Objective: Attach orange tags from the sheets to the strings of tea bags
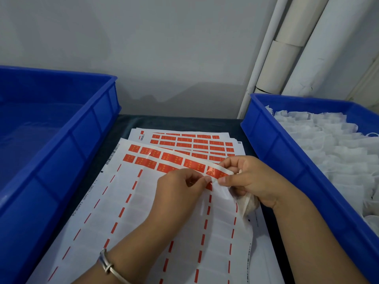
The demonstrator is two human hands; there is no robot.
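Head view shows an orange tag [213,175] pinched between the left hand [180,187] and right hand [252,181], at the right edge of the top tag sheet [143,212]; its long axis runs across toward the right bin [266,136]. The right hand's curled fingers [225,179] also hold a tea bag [249,208]; its string is hidden, so which hand lies nearer it cannot be told.
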